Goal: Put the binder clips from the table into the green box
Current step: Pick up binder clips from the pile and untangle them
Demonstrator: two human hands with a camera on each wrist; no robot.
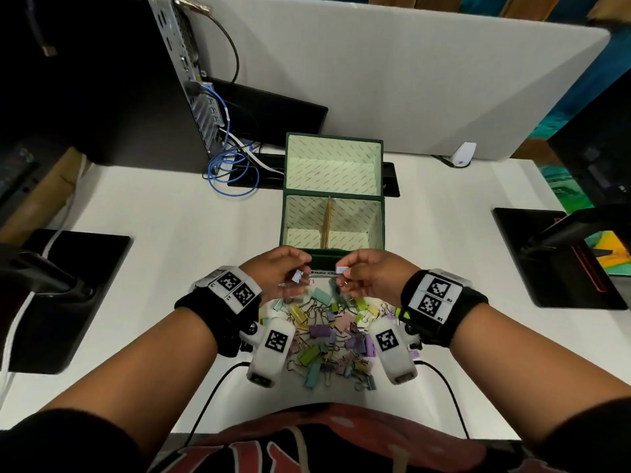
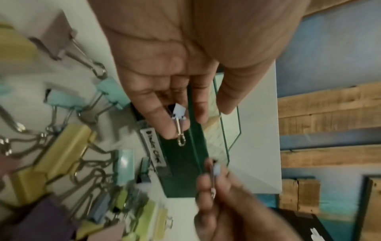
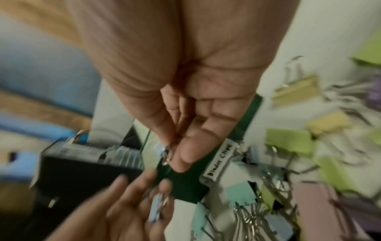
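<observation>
The green box (image 1: 283,213) stands open in the middle of the table, its lid tilted back and a divider splitting the inside. Both hands hover at its near wall, just above the white "Binder Clips" label (image 1: 322,274). My left hand (image 1: 290,273) pinches a small pale-blue binder clip (image 2: 179,112) between its fingertips. My right hand (image 1: 348,276) pinches another small pale clip (image 1: 341,270) by its wire handles. A heap of pastel binder clips (image 1: 327,339) lies on the table below the hands, between the wrists.
A computer tower (image 1: 143,73) with a tangle of blue cable (image 1: 225,172) stands at the back left. Black monitor bases (image 1: 68,295) (image 1: 560,257) sit at the far left and right. A white partition (image 1: 375,63) runs behind the box.
</observation>
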